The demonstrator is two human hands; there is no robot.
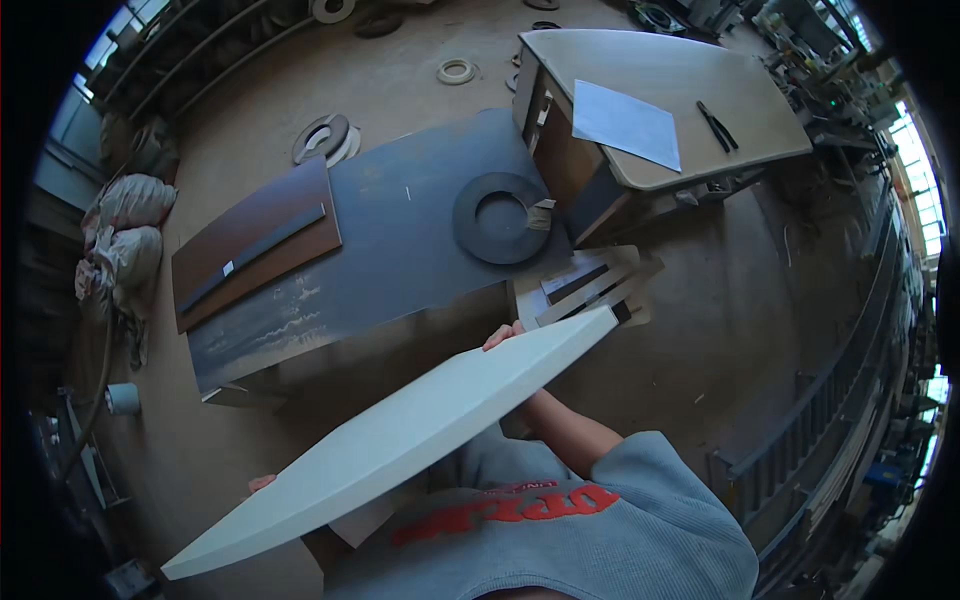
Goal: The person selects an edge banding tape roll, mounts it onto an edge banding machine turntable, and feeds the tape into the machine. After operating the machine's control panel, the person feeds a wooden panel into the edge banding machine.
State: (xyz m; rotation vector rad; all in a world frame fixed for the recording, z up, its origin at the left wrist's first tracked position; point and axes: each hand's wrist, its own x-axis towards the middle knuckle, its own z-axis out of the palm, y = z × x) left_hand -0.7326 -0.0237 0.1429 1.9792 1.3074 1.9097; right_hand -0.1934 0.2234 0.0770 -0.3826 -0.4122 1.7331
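Note:
A long white panel with a thick edge lies slanted across my front, its right end raised away from me and its left end near the lower left. My right hand is closed round the panel's far edge; only its fingers show there, and the forearm passes beneath. Farther left, fingertips of my left hand curl over the same far edge. The panel hides the rest of both hands. Just beyond my right hand is a stack of narrow strips and offcuts.
Ahead stands a low dark table bearing a brown board, a long dark strip and a dark banding roll. At the right, a desk carries a paper sheet and pliers. Sacks stand left.

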